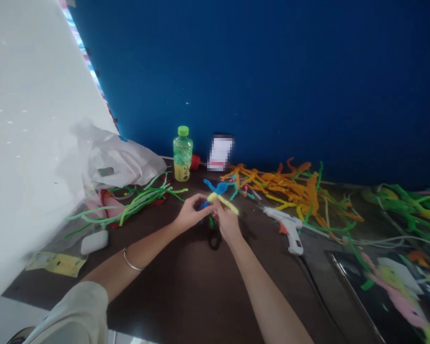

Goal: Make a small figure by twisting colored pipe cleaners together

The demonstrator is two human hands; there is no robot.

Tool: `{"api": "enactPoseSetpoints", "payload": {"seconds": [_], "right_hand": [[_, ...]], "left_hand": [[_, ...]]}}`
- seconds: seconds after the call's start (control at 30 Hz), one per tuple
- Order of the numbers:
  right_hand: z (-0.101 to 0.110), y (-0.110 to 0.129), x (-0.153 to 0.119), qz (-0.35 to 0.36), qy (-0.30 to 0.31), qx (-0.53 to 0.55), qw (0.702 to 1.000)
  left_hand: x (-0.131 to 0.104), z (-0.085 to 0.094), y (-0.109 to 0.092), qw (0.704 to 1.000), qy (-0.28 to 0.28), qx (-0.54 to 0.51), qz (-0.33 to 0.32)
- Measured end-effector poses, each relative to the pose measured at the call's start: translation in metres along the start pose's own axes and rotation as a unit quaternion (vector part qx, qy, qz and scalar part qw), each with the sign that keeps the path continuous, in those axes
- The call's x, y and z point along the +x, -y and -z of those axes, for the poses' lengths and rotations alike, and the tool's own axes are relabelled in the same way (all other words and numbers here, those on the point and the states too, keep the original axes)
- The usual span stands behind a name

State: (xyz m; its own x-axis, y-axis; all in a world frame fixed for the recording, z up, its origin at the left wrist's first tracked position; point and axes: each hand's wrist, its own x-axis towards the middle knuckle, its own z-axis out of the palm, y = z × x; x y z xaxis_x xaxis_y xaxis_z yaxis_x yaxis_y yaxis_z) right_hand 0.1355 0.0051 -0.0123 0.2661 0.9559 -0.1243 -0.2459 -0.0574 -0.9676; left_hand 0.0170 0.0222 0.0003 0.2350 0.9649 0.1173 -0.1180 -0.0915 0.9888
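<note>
A fuzzy yellow pipe cleaner [232,207] is pinched in my right hand [228,223], its free end pointing right. My left hand [190,214] closes on the same small piece from the other side, thumb and fingertips together. Joined to or just behind the yellow part is a blue pipe cleaner shape [220,187], and more blue shows between my left fingers. How the two colours are fastened is hidden by my fingers. Below my hands a dark loop [214,239] lies on the brown table [193,291].
Left are green pipe cleaners [136,205], a white case [94,242] and a plastic bag [129,157]. A green-capped bottle [182,155] and a blurred-out phone [220,153] stand behind. Orange pipe cleaners [290,186] and a corded glue gun [286,224] lie right.
</note>
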Motion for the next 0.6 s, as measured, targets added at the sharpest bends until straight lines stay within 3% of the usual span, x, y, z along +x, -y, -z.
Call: {"api": "enactPoseSetpoints", "payload": {"seconds": [0.1, 0.23, 0.47, 0.6], "right_hand": [[0.0006, 0.0007, -0.0009, 0.018, 0.012, 0.002, 1.000], [0.0012, 0.0037, -0.0018, 0.017, 0.045, 0.022, 0.999], [0.0012, 0.0090, -0.0024, 0.038, 0.093, 0.041, 0.994], [0.0020, 0.0068, -0.0021, 0.068, 0.062, 0.026, 0.995]], "left_hand": [[0.0003, 0.0017, -0.0011, 0.998, -0.033, 0.048, -0.033], [0.0041, 0.0056, 0.0030, 0.998, -0.009, 0.061, -0.017], [0.0078, 0.0069, 0.0076, 0.996, -0.026, -0.071, 0.051], [0.0079, 0.0068, 0.0042, 0.988, -0.031, -0.131, 0.082]]}}
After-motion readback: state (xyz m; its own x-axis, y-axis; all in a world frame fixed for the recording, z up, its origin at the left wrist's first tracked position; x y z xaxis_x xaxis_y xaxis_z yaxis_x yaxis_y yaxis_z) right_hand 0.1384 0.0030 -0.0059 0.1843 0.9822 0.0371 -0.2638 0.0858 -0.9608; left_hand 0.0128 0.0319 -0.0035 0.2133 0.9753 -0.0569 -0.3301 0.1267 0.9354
